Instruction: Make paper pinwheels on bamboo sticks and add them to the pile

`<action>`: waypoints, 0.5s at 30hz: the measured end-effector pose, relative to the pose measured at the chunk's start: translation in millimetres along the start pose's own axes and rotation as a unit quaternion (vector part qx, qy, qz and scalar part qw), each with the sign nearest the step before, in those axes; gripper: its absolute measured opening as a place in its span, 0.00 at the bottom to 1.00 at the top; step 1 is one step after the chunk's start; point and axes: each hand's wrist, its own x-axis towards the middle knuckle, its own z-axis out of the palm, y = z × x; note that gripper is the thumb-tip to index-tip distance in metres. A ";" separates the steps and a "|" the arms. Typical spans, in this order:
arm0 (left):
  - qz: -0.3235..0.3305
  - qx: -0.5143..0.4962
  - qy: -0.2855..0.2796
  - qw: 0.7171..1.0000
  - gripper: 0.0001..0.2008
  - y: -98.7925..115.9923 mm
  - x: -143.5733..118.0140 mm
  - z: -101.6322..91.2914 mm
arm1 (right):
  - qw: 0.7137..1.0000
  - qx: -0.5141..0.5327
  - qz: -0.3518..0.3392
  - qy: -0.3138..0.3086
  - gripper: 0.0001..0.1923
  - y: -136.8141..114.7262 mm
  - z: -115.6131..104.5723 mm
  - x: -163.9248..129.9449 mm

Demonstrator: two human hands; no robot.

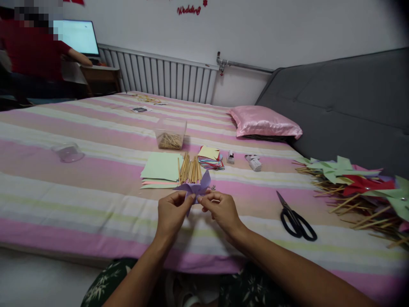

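Observation:
Both my hands meet over the near part of the bed at a purple paper pinwheel [200,186] with folded, pointed blades. My left hand [174,209] pinches its middle from the left, thumb on top. From the right, my right hand [221,209] has its thumb and fingertips pressed at the same centre. Just beyond lie a bundle of wooden sticks [191,168], a stack of pale green paper sheets [162,165] and a smaller pile of cut coloured paper [210,157]. A few tiny metallic pieces [213,187] rest beside the pinwheel.
Black-handled scissors [295,219] lie at the right, near a heap of finished pinwheels [341,170]. A clear box [171,132] holds more sticks. Small white boxes [254,163], a clear lid [68,153] and a pink pillow [265,122] are farther off. A person in red [33,55] sits by a monitor.

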 end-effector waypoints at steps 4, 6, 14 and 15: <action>-0.016 -0.009 0.013 1.000 0.09 2.1 0.1 0.9 | 1.000 -0.009 -0.003 -0.008 0.14 -1.9 0.2 -0.7; -0.032 -0.017 0.020 0.999 0.09 3.1 0.2 1.2 | 1.000 -0.007 -0.008 -0.016 0.14 -3.4 1.6 -2.4; -0.057 -0.034 0.056 0.996 0.09 0.3 6.2 -5.6 | 0.999 -0.023 -0.047 -0.007 0.18 -8.7 -8.4 6.1; -0.060 -0.032 0.070 0.995 0.09 0.3 7.8 -7.3 | 0.997 -0.042 -0.060 0.011 0.19 -7.1 -15.1 12.9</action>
